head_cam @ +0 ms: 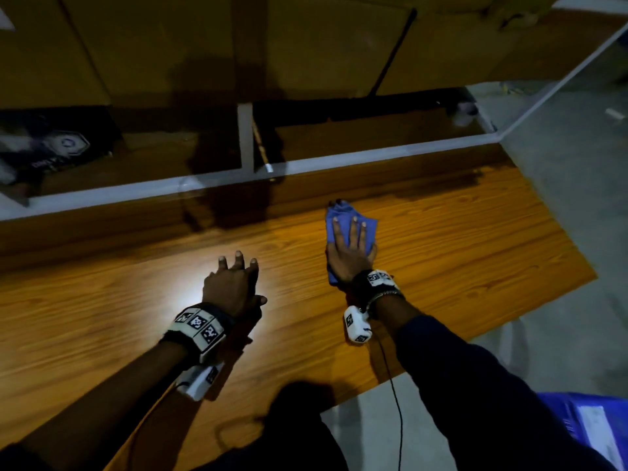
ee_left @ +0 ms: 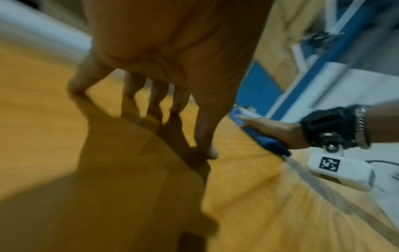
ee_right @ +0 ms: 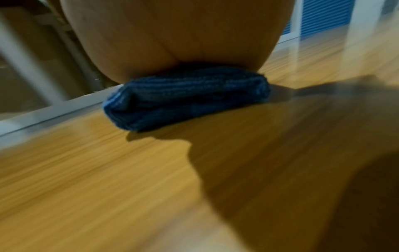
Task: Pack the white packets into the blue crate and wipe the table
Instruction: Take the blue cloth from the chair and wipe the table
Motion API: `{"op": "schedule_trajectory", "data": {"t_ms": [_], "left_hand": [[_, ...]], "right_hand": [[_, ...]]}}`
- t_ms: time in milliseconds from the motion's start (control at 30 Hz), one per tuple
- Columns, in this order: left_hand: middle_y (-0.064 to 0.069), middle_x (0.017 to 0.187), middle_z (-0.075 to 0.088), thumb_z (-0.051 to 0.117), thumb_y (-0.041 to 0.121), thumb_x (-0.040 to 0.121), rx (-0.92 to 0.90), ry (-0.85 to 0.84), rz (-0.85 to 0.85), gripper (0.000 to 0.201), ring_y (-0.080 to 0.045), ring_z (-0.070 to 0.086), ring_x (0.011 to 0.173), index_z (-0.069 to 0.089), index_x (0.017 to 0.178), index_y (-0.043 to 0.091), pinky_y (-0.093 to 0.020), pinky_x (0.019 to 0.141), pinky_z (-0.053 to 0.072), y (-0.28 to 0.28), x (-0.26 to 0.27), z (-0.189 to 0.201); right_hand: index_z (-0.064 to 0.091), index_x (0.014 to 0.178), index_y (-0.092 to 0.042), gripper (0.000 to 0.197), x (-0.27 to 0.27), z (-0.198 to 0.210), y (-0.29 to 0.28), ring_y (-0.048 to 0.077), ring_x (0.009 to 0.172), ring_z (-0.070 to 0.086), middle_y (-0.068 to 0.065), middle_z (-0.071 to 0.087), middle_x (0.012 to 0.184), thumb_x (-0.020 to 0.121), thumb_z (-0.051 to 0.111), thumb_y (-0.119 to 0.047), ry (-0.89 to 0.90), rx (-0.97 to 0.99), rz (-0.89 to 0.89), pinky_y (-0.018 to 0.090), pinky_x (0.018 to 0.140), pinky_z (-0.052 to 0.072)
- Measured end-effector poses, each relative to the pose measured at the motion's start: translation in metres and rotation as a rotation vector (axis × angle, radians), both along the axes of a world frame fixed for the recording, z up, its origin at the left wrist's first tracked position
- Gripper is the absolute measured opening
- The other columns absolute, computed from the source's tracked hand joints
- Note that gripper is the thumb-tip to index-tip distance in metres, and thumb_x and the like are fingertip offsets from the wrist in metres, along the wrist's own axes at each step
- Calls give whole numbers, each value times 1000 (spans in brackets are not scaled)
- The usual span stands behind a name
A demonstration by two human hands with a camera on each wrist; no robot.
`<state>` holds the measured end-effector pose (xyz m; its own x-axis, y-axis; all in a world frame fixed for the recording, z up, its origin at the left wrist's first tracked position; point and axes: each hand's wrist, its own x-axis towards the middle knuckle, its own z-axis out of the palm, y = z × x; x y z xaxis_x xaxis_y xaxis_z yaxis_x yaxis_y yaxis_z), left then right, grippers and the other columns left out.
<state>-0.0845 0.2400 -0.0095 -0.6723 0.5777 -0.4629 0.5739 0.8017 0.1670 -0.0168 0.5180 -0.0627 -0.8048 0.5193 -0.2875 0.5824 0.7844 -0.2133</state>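
Both wrist views are blurry. The right hand [head_cam: 350, 253] lies flat on the blue cloth [head_cam: 351, 217] near the bench's [head_cam: 136, 300] far edge, grip wide. The left hand [head_cam: 232, 283] – fingertips down, holding nothing. The blue crate [head_cam: 588, 426] is cut off by the picture's edge, down on the floor.

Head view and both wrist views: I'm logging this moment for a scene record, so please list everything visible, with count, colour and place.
cloth: one, blue, folded, on the table's far right part, under the right hand.
table: one, orange-brown wood grain, across the middle.
crate: one, blue, on the floor at lower right, white packet inside.
frame rail: white, along the table's far edge.
cardboard panels: brown, behind the rail.
wrist cameras: two, white, marker tags.
left hand: fingertips touching the table.
right hand: flat, pressing the cloth.
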Motion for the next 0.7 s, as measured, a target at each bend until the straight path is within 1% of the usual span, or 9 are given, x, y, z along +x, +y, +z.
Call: {"op": "schedule_trajectory", "data": {"t_ms": [67, 100, 167, 200, 300, 400, 500, 600, 700], "left_hand": [[-12, 165, 18, 62, 64, 86, 13, 34, -31, 88, -44, 23, 146, 26, 155, 22, -54, 97, 50, -3, -3, -1], [-12, 165, 18, 61, 65, 87, 33, 45, -44, 87, -43, 23, 147, 27, 155, 23, -55, 98, 49, -8, -4, -2], [-12, 166, 11, 57, 68, 87, 79, 42, -41, 88, -39, 15, 151, 23, 156, 26, -59, 106, 39, -22, -2, -8], [-13, 167, 5, 55, 70, 86, 97, 38, -16, 90, -38, 9, 152, 20, 157, 27, -62, 109, 33, -28, -1, -10], [-17, 166, -6, 55, 79, 79, 89, 25, 82, 107, -42, -2, 152, 10, 158, 24, -70, 110, 22, -44, -5, -14], [-15, 167, -9, 54, 87, 72, 99, 2, 107, 118, -40, -8, 153, 4, 159, 25, -75, 110, 13, -48, -11, -17], [-11, 167, -10, 51, 93, 65, 136, 16, 112, 123, -36, -10, 153, 3, 159, 28, -76, 111, 10, -51, -18, -24], [-9, 168, -10, 50, 96, 59, 144, 8, 124, 129, -34, -11, 153, 4, 159, 27, -76, 111, 8, -52, -21, -27], [-8, 168, -9, 58, 93, 57, 126, -11, 115, 134, -34, -13, 153, 4, 159, 26, -76, 112, 9, -46, -27, -24]], "right_hand": [[-9, 158, -48, 64, -6, -1, -30, 25, 154, -22, 1, -22, 168, 104, 24, -57, 6, -19, 49, 66, 120, -3], [-7, 159, -47, 64, -10, -1, -49, 26, 155, -22, 1, -21, 169, 104, 25, -57, 17, -31, 86, 66, 120, -3], [-3, 160, -45, 64, -16, -1, -86, 27, 155, -20, 1, -18, 169, 103, 24, -57, 34, -35, 167, 68, 120, -3], [-3, 160, -45, 64, -18, -3, -103, 27, 155, -21, 1, -19, 169, 103, 24, -57, 27, -30, 195, 67, 119, -6], [-7, 159, -45, 64, -31, -2, -142, 22, 152, -29, -1, -25, 167, 105, 26, -56, -11, -40, 256, 64, 117, -14], [-9, 158, -49, 62, -41, 0, -145, 21, 152, -29, -5, -29, 166, 105, 24, -55, -6, -53, 331, 63, 117, -13], [-5, 158, -51, 62, -45, 1, -133, 18, 153, -27, -8, -26, 167, 105, 27, -56, 17, -72, 368, 62, 117, -12], [-5, 158, -51, 64, -55, -2, -116, 18, 153, -25, -7, -26, 167, 104, 29, -58, -8, -66, 306, 61, 118, -11], [-5, 158, -50, 66, -74, 2, -90, 20, 154, -24, -5, -25, 168, 101, 27, -61, -36, -70, 234, 62, 120, -9]]}}
